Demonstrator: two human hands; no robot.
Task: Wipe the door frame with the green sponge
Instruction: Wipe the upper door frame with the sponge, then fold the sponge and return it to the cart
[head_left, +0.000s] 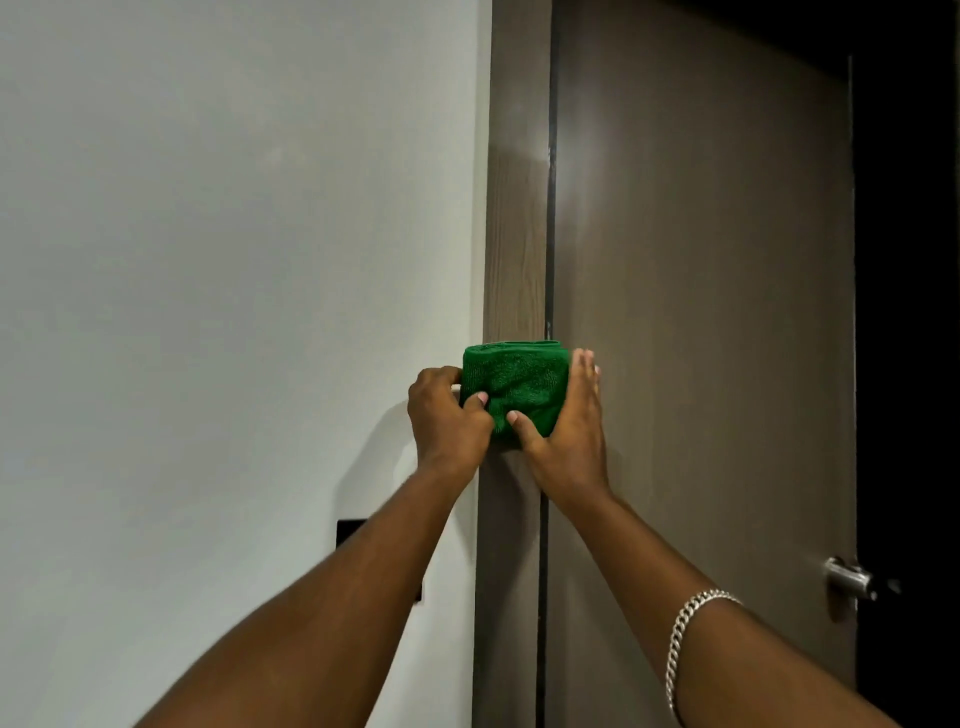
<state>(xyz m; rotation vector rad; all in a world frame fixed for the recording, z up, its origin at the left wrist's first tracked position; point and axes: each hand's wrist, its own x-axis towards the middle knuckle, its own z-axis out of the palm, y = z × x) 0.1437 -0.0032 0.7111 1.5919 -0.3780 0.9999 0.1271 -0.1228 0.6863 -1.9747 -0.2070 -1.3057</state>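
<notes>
Mid-wipe: your left hand (447, 415) and right hand (566, 431) pinch the green sponge (514, 387) flat on the door frame (514, 234); next, slide toward 12 o'clock, keeping pressure.

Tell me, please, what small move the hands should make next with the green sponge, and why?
Probably slide the green sponge straight up the door frame. Both the left hand and right hand press it flat against the frame at mid-height, and a long stretch of frame lies above it.
</notes>
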